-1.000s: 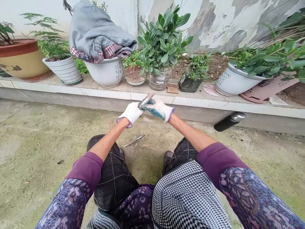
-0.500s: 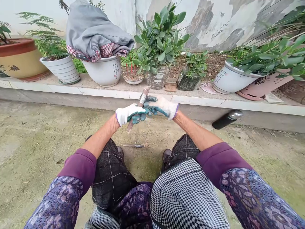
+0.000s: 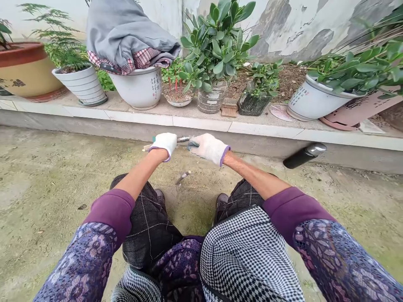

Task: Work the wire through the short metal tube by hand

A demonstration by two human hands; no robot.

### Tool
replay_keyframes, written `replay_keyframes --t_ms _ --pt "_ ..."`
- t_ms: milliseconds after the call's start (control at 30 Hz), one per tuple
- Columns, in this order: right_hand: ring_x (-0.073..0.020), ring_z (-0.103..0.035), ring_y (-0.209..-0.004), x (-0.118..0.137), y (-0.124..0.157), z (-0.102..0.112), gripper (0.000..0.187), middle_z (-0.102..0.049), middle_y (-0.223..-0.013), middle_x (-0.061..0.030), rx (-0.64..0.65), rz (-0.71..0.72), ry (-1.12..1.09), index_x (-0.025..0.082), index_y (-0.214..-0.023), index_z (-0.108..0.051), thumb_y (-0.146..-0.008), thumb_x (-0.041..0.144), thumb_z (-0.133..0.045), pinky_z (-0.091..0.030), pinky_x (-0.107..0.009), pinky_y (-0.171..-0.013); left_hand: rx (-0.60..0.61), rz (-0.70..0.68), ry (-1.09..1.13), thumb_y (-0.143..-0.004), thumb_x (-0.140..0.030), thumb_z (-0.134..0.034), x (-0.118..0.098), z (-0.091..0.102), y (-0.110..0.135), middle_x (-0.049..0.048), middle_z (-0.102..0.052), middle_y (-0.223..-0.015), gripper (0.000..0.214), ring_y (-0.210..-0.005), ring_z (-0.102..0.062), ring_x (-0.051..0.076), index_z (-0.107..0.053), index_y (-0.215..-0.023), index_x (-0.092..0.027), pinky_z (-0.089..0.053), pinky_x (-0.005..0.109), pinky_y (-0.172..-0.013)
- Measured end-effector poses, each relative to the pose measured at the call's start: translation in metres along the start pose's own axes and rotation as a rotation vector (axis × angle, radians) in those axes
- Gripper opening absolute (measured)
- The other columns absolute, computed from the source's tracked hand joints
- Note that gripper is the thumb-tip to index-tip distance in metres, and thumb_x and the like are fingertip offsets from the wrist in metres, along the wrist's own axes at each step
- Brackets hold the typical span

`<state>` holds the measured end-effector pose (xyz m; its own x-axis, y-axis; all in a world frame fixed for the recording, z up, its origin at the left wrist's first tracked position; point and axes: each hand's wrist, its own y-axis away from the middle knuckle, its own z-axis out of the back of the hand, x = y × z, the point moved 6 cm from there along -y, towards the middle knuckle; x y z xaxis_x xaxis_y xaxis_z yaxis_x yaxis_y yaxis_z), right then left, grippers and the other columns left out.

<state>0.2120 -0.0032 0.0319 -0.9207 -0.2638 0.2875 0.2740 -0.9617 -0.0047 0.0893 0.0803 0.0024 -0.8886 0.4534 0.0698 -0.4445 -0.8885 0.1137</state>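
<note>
Left hand (image 3: 164, 144) and right hand (image 3: 208, 149), both in white knit gloves, sit close together at about chest height in the head view, with the slim metal-banded rod (image 3: 183, 139) lying level between them. The left hand looks closed around it, its pale wooden tip (image 3: 146, 147) showing beyond; the right hand's green-coated fingertips (image 3: 192, 144) meet the metal end, though whether they close round it I cannot tell. The work in hand looks like handling this rod, and the moment seems to call for a steady two-handed hold. Both bare forearms (image 3: 256, 174) reach forward, elbows wide, above the knees. A short metal-tipped stick (image 3: 183, 178) lies on the concrete ground (image 3: 63, 167) below.
</note>
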Motion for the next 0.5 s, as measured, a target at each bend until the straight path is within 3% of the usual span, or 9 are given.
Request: replay_keyframes --t_ms 133,233,367,500 --pt "-0.0198 -0.063 -0.078 -0.007 -0.004 0.011 0.031 -0.075 -0.092 -0.0086 0.024 -0.029 0.210 0.019 -0.103 -0.075 -0.090 0.038 -0.053 -0.035 -0.028 -0.063 0.090 -0.150 -0.132 -0.091 -0.008 -0.044 -0.027 -0.003 0.020 0.0271 -0.072 -0.101 0.034 -0.105 -0.070 0.036 -0.073 -0.107 -0.004 -0.051 0.043 -0.086" --pt "-0.0196 -0.065 -0.080 -0.026 -0.011 0.015 0.031 -0.076 -0.094 -0.0087 0.008 -0.078 0.200 0.019 -0.102 -0.075 -0.090 0.036 -0.052 -0.038 -0.027 -0.065 0.142 -0.294 -0.162 -0.091 -0.008 -0.044 -0.045 -0.002 0.034 0.0260 -0.073 -0.098 0.034 -0.101 -0.071 0.037 -0.072 -0.109 -0.006 -0.051 0.044 -0.084" --pt "-0.0153 -0.061 -0.074 -0.051 -0.017 0.005 0.026 -0.073 -0.084 -0.0030 0.007 -0.126 -0.067 0.018 -0.095 -0.076 -0.085 0.031 -0.056 -0.040 -0.024 -0.065 0.087 -0.407 -0.124 -0.092 -0.016 -0.046 -0.048 0.002 0.039 0.0189 -0.073 -0.087 0.032 -0.091 -0.072 0.033 -0.072 -0.112 -0.013 -0.050 0.041 -0.080" --pt "-0.0116 -0.052 -0.062 -0.060 -0.024 -0.007 0.020 -0.064 -0.068 0.0002 0.004 -0.143 -0.448 0.014 -0.080 -0.071 -0.078 0.030 -0.059 -0.041 -0.023 -0.060 0.002 -0.344 0.082 -0.093 -0.029 -0.048 -0.035 0.009 0.033 0.0110 -0.073 -0.082 0.031 -0.081 -0.070 0.027 -0.073 -0.108 -0.020 -0.047 0.033 -0.073"
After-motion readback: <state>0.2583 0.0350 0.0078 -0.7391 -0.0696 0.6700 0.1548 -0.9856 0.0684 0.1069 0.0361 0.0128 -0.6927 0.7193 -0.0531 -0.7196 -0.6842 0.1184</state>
